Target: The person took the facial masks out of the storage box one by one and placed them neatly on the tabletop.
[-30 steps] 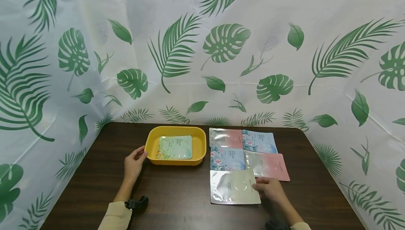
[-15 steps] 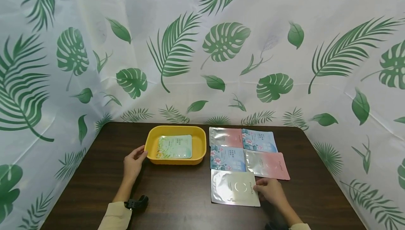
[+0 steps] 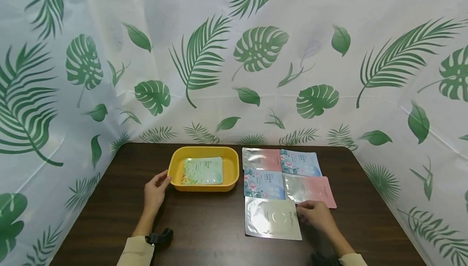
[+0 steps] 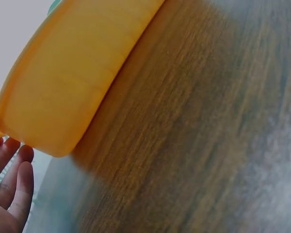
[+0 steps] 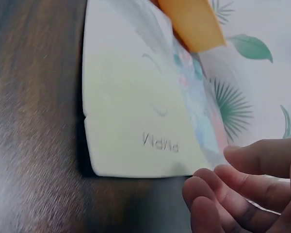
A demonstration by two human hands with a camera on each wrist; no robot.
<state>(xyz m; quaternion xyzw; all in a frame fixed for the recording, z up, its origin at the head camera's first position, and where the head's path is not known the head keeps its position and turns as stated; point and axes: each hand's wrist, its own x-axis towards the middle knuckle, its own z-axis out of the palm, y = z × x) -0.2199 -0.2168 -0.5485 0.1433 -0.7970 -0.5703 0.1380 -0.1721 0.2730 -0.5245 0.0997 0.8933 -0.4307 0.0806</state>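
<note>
A pale cream and silver face mask sachet (image 3: pixel 273 218) lies flat at the front of several sachets. My right hand (image 3: pixel 317 216) is at its right edge. In the right wrist view, the thumb and fingers (image 5: pixel 245 160) are by the sachet's corner, loosely bent, with a gap between them. My left hand (image 3: pixel 155 189) holds the left end of a yellow tray (image 3: pixel 232 176), fingertips at the rim. Inside the tray is a green sachet (image 3: pixel 202 171). In the left wrist view, the tray's outer wall (image 4: pixel 58 82) hides part of that hand.
Behind the cream sachet lie two blue floral sachets (image 3: pixel 264 183) and two pink and silver ones (image 3: pixel 310 191), edge to edge. The dark wooden table (image 3: pixel 208 233) meets a leaf-patterned cloth backdrop (image 3: pixel 234 55) behind.
The cream sachet has shifted slightly toward the table's front, off the row behind it. My right hand has drawn a little to the right of its edge. My left hand stays at the tray.
</note>
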